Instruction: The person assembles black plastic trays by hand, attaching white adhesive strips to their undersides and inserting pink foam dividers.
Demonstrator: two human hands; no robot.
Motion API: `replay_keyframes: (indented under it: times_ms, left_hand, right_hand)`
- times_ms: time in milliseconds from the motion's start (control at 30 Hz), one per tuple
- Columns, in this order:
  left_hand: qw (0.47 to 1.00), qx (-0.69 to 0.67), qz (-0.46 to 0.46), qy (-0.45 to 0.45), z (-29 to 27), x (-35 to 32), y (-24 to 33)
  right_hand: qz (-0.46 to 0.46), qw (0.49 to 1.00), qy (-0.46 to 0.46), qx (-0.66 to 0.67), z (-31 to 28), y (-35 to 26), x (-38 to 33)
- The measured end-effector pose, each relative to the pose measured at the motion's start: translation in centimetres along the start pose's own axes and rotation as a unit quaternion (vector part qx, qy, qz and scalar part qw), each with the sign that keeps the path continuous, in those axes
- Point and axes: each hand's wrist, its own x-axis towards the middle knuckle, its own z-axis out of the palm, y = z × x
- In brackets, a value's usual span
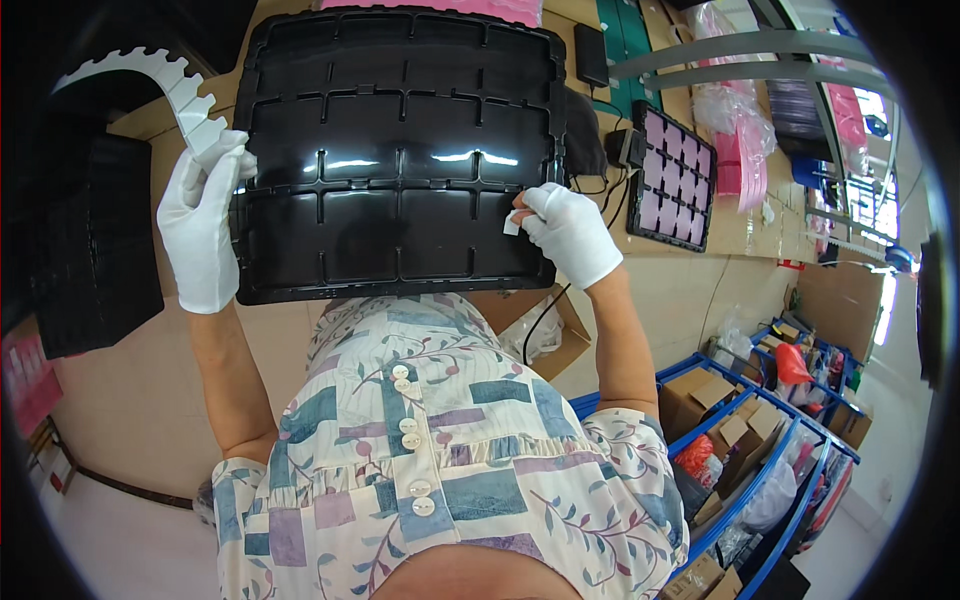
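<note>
A large black plastic tray (360, 228) with shallow moulded compartments lies in front of me, its near edge close to my body. My left hand (200, 235), in a white glove, is closed on the end of a curved white strip (183, 97) with a notched edge, beside the tray's left rim. The strip arcs up and away to the left. My right hand (572, 235), in a white glove with bare fingertips showing, pinches a small white piece (512, 224) over the tray's right side. Whether that piece touches the tray, I cannot tell.
To the right, a smaller black tray (680, 180) holds several pink pieces on the bench. A black adapter (626, 148) with cables sits beside it. Dark stacked trays (100, 240) stand at left. A blue rack (750, 400) with boxes is at lower right.
</note>
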Motion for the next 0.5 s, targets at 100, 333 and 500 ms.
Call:
replay_keyframes:
  times_ms: [100,333,500]
  left_hand:
    - [1.000,0.002,0.003,-0.002,-0.3,-0.5,-0.1]
    - [0.999,0.038,0.006,0.008,-2.3,-0.6,-1.0]
    - [0.984,0.153,0.036,0.084,-4.8,1.7,-1.2]
  right_hand:
    - [-0.007,0.995,-0.027,-0.097,-0.1,-1.2,-0.2]
    - [-0.023,0.959,-0.062,0.274,-1.6,-0.9,-4.7]
    - [0.243,0.826,0.253,0.441,-0.1,11.7,-13.6]
